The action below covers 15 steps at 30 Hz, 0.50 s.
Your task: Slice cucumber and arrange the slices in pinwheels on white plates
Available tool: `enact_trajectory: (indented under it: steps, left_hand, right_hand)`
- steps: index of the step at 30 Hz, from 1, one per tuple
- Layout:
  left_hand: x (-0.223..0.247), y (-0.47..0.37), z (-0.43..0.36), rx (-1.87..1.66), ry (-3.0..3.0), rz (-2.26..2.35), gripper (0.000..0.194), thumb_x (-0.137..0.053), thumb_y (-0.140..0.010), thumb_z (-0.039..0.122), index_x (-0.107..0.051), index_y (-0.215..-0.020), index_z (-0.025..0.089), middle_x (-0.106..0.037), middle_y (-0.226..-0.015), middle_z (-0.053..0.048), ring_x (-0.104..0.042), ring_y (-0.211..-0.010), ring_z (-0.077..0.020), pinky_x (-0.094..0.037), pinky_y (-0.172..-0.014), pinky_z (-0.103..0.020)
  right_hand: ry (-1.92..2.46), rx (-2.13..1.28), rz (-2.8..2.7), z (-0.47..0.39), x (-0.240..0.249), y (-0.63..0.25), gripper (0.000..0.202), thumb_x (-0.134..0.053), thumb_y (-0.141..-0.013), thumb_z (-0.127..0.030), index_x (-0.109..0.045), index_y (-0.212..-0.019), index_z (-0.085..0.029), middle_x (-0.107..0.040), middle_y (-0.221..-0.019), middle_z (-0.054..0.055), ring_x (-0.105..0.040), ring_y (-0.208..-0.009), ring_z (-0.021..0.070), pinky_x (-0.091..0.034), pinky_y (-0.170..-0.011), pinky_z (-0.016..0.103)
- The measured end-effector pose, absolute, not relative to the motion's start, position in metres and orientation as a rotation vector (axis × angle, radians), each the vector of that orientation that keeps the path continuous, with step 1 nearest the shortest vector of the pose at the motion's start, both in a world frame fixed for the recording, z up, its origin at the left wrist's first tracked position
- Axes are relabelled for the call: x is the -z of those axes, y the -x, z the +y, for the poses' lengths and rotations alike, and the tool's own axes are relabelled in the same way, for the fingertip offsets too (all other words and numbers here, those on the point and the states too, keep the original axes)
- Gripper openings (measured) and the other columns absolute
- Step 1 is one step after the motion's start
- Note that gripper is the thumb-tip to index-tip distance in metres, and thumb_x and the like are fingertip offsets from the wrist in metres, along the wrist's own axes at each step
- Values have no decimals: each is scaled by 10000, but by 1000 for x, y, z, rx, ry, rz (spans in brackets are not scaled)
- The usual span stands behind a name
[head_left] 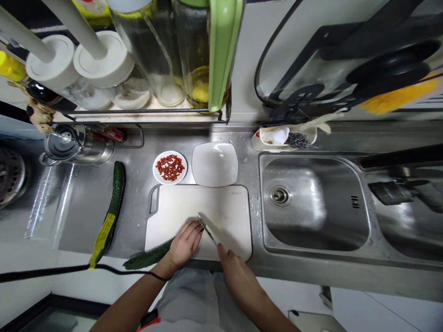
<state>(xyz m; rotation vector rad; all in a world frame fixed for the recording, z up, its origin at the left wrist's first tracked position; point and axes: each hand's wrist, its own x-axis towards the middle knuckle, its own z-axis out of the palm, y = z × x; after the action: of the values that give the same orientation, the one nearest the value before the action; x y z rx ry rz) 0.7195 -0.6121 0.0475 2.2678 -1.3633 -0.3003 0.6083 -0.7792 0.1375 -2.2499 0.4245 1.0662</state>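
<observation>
A dark green cucumber point(148, 258) lies across the lower edge of the white cutting board point(173, 207). My left hand point(186, 242) is closed over its right end, fingers curled near the tip. In my right hand point(230, 265) is a kitchen knife point(207, 229), its blade angled up and left, right beside my left fingertips at the cucumber's end. Whether the blade is into the cucumber cannot be seen clearly. Behind the board stand an empty white square plate point(215, 163) and a small white dish point(155, 173) with red goji berries point(170, 167).
Another cucumber point(116, 193) with a yellow label lies left of the board. A steel sink point(311, 230) is to the right. Overhead, a rack point(148, 116) holds jars and oil bottles. A black cable point(121, 272) runs to my left wrist. A lidded pot point(65, 143) stands back left.
</observation>
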Motion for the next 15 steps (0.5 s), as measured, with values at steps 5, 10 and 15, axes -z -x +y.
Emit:
enact_trajectory:
  steps: [5,10,15]
  left_hand:
    - [-48,-719,-612,308,-2269,-1355,286,-462,-907,164,-557,-1177,153,-643,-1119,-86,-567,-1119,-197,-465,-1029,-422]
    - [-48,-720,-612,305,-2261,-1354,285,-454,-911,169,-561,-1175,158,-644,-1114,-84,-570,-1112,-197,-469,-1022,-429]
    - [-48,-720,-612,316,-2261,-1358,305,-449,-911,162,-547,-1200,157,-641,-1125,-88,-566,-1122,-203,-464,-1025,-434]
  right_hand:
    - [2241,-1140,434,-778,-139,-618,536,-225,-838,5,-477,-1281,-162,-661,-984,119,-653,-888,199,-456,-715,252]
    - [2286,-1140,450,-774,-136,-625,507,-227,-863,-12,-499,-1259,-175,-665,-984,110,-649,-895,184,-457,-721,226]
    - [2290,-1094,454,-770,-123,-625,504,-220,-882,-33,-480,-1295,-158,-661,-985,113,-646,-885,186,-471,-720,243]
